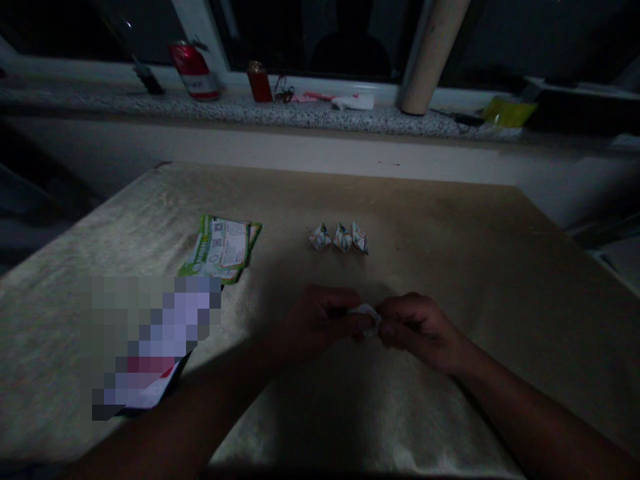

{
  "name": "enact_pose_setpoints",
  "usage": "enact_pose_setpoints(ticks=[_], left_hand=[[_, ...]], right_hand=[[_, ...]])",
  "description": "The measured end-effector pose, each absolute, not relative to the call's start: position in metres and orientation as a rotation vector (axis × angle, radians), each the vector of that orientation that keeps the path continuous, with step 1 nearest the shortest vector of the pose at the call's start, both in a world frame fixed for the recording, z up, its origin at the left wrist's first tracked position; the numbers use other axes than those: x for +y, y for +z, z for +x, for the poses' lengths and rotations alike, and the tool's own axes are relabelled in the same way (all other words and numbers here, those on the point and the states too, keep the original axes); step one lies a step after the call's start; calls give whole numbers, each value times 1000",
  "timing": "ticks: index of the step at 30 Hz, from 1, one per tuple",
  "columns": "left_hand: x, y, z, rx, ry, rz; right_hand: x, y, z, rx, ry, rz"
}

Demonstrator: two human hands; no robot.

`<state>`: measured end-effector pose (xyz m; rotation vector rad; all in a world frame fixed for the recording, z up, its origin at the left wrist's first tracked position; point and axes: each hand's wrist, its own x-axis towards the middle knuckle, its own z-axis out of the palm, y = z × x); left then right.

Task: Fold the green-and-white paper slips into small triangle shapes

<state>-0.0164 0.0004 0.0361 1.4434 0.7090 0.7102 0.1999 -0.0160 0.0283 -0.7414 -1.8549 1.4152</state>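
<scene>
One partly blurred device [150, 395] lies at your far left, green packets [227, 241] just beyond it. Your left hand [313, 325] pinches a small pale piece [369, 311] between thumb and fingers, above the table [480, 267]. Farther out, three folded pieces [343, 238] sit in a row. Your right hand [424, 328] nips the pale piece's right edge, thumb against fingertips. This step looks like two-handed shaping; the next move likely calls for light, even pressure.

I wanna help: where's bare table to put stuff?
Right of the three folded papers, out to the table's right edge. Also behind them, to the far edge. Crowded: left, with packets and blurred slab; front middle, with left grip and right grip.
</scene>
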Motion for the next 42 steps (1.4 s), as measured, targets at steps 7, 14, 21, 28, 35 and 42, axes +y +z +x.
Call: enact_pose_setpoints(ticks=[7,14,21,28,35,42], left_hand=[[0,32,-15,760,658,1262],[5,33,-15,755,630,1169],[7,35,-18,612,564,1143],[6,35,-19,551,550,1123],[6,35,-18,512,556,1076],[7,34,-17,529,554,1007]], right_hand=[[-15,28,200,-1850,1339,-786],[-16,27,199,-1832,1295,-674],[-19,29,196,-1777,1343,-598],[-20,31,194,-1780,1462,-569],[-22,35,196,-1838,1510,-579],[-30,32,192,-1695,1671,-572]])
